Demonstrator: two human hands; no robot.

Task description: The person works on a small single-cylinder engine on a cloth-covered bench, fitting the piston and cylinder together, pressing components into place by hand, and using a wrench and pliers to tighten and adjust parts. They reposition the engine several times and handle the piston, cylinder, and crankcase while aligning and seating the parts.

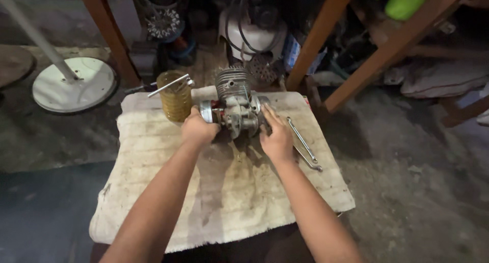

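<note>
Two bare hands were seen from above, stretched out to a small engine (235, 102) with a finned cylinder. The engine stood upright near the far edge of a low surface (153, 212) covered by a stained pale cloth. The left hand (198, 128) was wrapped around the round metal part at the engine's left end, fingers curled in a grasp. The right hand (276, 135) was laid flat and open against the engine's right side, bracing it but not closed around anything.

Just left of the engine, a ribbed amber container (175, 97) was placed, with a long metal tool (170, 85) resting across its rim. Two slim wrenches (302, 142) were laid on the cloth just right of the right hand, apart from it. Beyond the surface, a white round stand base (76, 84) with a slanting pole was set on the concrete floor, and wooden frame legs (392, 51) were seen with dark clutter behind them.

To do this step well, the engine would probably best be kept steady from both sides, so that it was not tipped on the soft cloth, with the wrenches kept within reach.
</note>
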